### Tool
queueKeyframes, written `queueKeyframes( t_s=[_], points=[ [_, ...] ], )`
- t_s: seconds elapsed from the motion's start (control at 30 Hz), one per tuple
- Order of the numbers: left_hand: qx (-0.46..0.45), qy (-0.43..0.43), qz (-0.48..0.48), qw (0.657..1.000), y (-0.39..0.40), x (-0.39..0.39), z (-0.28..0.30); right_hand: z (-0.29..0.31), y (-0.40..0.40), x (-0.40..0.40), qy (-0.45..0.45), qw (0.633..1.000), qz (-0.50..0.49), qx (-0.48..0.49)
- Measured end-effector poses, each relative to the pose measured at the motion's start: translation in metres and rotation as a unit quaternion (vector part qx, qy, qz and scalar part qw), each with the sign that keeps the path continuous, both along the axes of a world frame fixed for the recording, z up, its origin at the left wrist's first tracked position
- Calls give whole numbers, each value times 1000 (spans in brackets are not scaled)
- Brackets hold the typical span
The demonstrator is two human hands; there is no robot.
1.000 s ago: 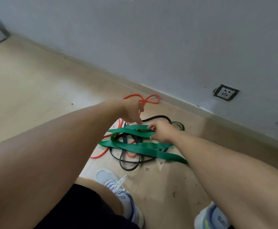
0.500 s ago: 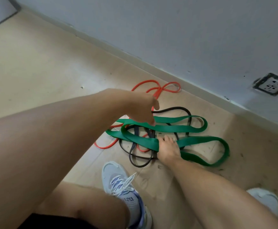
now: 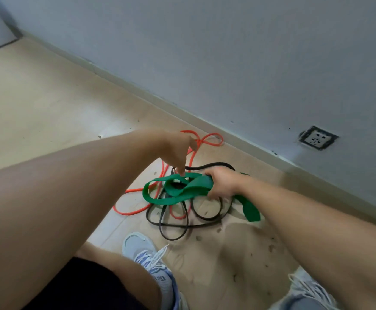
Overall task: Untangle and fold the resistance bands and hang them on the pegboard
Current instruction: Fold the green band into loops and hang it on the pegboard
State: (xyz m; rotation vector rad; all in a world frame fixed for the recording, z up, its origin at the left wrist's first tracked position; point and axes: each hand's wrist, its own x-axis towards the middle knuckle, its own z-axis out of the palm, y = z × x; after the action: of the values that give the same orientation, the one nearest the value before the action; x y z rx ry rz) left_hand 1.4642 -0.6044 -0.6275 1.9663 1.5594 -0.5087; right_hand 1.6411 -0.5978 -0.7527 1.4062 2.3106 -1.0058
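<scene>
A wide green resistance band (image 3: 160, 199) is lifted off the floor in gathered loops. My right hand (image 3: 221, 184) is closed around a bunch of its folds, with one end hanging down below my wrist. My left hand (image 3: 179, 151) is above the band's left loop, fingers pointing down and touching its top edge. Under them a thin black band (image 3: 205, 220) and a thin red band (image 3: 207, 139) lie tangled on the floor. No pegboard is in view.
The bands lie on a beige floor (image 3: 48, 108) close to a grey wall with a baseboard (image 3: 260, 148) and a wall socket (image 3: 318, 138). My two light sneakers, the left one (image 3: 151, 258) and the right one (image 3: 305, 289), stand just below the pile.
My right hand has gathered the green band and raised it off the floor. The band was spread flat before; now it is bunched. My left hand came down onto its left loop.
</scene>
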Motion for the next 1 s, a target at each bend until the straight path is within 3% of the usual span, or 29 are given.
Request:
queueKeyframes(
  t_s=[0.1,0.2,0.33,0.43,0.53,0.6,0.73,0.87,0.93,1.0],
  points=[
    [29,-38,-8,999,-11,10,13,83,13,13,43,997,21,56],
    [65,-162,22,984,-21,26,12,164,8,28,91,991,31,88],
    [119,-383,124,908,-24,51,25,237,-15,65,214,970,-22,114],
    [157,-462,122,865,-30,69,46,264,-31,99,325,932,-90,136],
    [170,-491,94,850,-33,79,56,272,-35,125,427,875,-175,147],
    [200,-491,88,843,-31,82,57,272,-35,140,442,866,-194,131],
    [320,-467,121,815,-24,84,66,264,-37,170,362,902,-195,130],
    [421,-470,167,758,-28,88,88,247,-41,191,242,936,-206,149],
    [412,-443,157,781,-28,90,93,240,-42,194,256,926,-222,166],
    [324,-390,124,853,-25,89,89,237,-38,198,358,876,-274,173]
  ],
)
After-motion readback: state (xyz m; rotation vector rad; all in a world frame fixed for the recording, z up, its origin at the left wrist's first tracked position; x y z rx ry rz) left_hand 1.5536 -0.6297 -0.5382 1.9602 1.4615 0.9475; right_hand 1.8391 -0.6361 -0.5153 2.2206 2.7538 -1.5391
